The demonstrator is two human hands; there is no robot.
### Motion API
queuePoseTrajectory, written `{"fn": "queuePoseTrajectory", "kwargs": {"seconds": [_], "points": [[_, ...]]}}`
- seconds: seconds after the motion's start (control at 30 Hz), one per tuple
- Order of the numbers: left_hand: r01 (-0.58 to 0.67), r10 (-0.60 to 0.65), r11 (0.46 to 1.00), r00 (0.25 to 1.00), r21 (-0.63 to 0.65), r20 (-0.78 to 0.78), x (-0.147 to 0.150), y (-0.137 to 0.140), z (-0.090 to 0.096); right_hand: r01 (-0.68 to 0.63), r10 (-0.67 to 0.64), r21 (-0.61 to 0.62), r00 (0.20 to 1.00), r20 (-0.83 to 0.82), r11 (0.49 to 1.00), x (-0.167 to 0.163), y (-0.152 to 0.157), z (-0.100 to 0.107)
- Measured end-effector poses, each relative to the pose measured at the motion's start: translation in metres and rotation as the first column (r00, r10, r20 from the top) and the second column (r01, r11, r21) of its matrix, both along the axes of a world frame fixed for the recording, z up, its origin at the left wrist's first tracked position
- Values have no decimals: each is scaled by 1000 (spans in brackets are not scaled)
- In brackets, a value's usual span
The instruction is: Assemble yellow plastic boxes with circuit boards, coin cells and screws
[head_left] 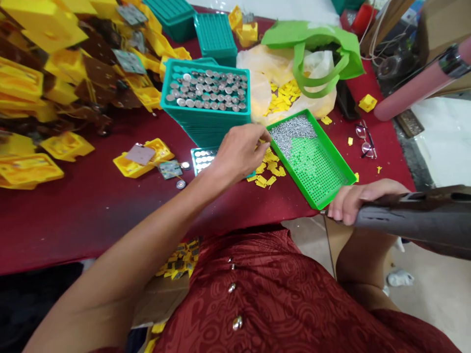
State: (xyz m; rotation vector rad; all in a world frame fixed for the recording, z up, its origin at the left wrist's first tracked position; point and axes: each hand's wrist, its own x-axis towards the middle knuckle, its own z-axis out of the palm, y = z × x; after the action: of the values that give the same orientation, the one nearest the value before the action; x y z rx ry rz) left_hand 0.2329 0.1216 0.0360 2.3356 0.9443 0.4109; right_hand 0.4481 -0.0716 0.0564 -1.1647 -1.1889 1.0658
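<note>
My left hand [241, 151] is at the near left edge of a green perforated tray [316, 171], above small yellow plastic pieces [270, 169]. Its fingers are curled together; whatever they may pinch is hidden. Many small silver screws [294, 131] are heaped at the tray's far end. My right hand [353, 198] is wrapped round a dark grey electric screwdriver [408, 211], whose thin tip points left by the tray's near corner. Partly behind my left hand lies a teal tray of round silver discs [204, 159]. Left of it rests an open yellow case [143, 157] with a wired circuit board [170, 169].
A stack of teal trays [206, 120] with silver discs on top stands behind my left hand. Yellow cases [22, 169] pile up at left. A green bag [320, 44], glasses [366, 139] and a pink post [419, 88] are at the right on the red tablecloth [110, 215].
</note>
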Motion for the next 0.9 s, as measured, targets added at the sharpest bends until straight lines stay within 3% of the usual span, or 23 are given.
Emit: {"fn": "queuePoseTrajectory", "kwargs": {"seconds": [0.13,0.27,0.3,0.33,0.37,0.4,0.43,0.47,0.53,0.63,0.7,0.77,0.9], "points": [[-26,26,1000,997,-2,-78,16,6,-1,-54,55,-21,997,52,998,3,-11,3],[-50,60,997,987,66,-151,28,2,1,-185,178,109,981,73,977,27,9,7],[-50,64,995,985,89,-159,30,1,2,-123,109,133,988,109,983,34,23,6],[-50,68,993,983,107,-169,32,-1,3,47,-66,110,981,180,993,40,39,4],[-49,69,992,981,116,-183,35,-3,4,188,-201,70,923,327,980,46,58,0],[-47,70,992,977,114,-203,37,-4,5,290,-297,95,811,504,952,50,77,-5],[-45,68,994,971,103,-227,40,-6,5,300,-297,94,759,580,949,53,95,-12],[-46,67,995,966,87,-251,42,-7,5,285,-284,103,719,634,953,55,113,-20],[-51,64,997,956,52,-285,47,-8,4,183,-146,59,507,850,981,57,141,-38],[-60,63,998,960,19,-273,52,-8,-2,181,-49,13,199,979,983,52,164,-64],[-62,60,998,969,1,-238,54,-7,-8,169,-40,23,98,994,985,49,167,-75],[-66,61,998,979,-21,-195,56,-5,-14,123,-28,16,101,994,992,46,165,-79],[-86,83,995,994,-46,-76,58,-1,-27,22,32,-40,294,955,999,43,160,-75]]}}
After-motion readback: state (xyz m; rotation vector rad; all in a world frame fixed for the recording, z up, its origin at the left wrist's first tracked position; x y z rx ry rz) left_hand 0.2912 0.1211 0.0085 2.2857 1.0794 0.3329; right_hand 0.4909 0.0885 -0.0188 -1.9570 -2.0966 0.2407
